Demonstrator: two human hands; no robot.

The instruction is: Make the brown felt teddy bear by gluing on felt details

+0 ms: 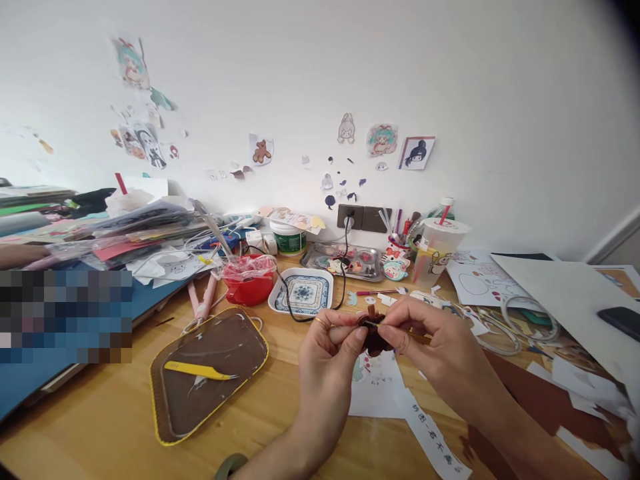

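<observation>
My left hand (333,360) is closed, pinching a small dark brown cut-out piece (376,343) between thumb and fingers, above the middle of the table. A brown tab sticks up from its top. Close against it, my right hand (425,333) is closed on a slim yellow tool (421,337), whose tip meets the piece; fingers cover most of it, so its kind is unclear. Beneath both hands lies a white sheet with a coloured drawing (377,393). On a brown tray with a yellow rim (210,407), left of my hands, rest yellow pointed tweezers (200,371).
Behind my hands are a red bowl (250,283), a patterned square dish (303,291), a metal tray (320,253) and a lidded drink cup (440,250). A black cord (287,293) crosses the table. Paper scraps, a brown sheet (540,407) and a phone (620,323) lie right.
</observation>
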